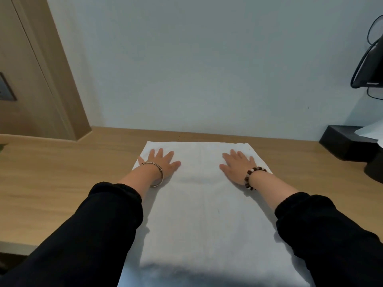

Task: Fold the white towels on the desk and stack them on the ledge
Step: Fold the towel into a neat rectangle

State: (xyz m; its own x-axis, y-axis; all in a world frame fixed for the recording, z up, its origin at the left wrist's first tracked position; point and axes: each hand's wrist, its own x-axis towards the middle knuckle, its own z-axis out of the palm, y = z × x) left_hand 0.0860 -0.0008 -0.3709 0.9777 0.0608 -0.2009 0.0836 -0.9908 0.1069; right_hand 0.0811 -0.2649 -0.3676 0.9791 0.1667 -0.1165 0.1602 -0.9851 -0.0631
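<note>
- A light wooden counter (51, 172) with pale grain fills the lower half of the view and runs back to a plain, pale blue-grey wall (196, 69) at 12 o'clock.
- A white rectangular cloth towel (207, 214) lies flat in the middle of the counter. Its far edge stops just short of the wall, and its near end passes the counter's front edge at 6 o'clock, where it is blurred.
- The left hand (160, 162) presses palm-down on the towel's far part at about 11 o'clock, near the towel's left edge. Its fingers (160, 154) are straight, spread wide and hold nothing. A thin silver bangle (157, 175) sits on the wrist.
- The right hand (236, 165) lies flat on the towel at about 1 o'clock, well apart from the left. Its fingers (233, 153) are also straight and spread, gripping nothing. A brown-and-white beaded bracelet (251, 176) circles the wrist.
- Both forearms wear black sleeves (93, 235) pushed up.
- At 9 to 10 o'clock stands a tan wooden panel (37, 79) bearing a grey switch plate (6, 88).
- At 3 o'clock a black box (344, 141) rests on the counter with white paper (371, 131) on it.
- At 2 o'clock a black device with looped cable (371, 67) hangs by the wall.
</note>
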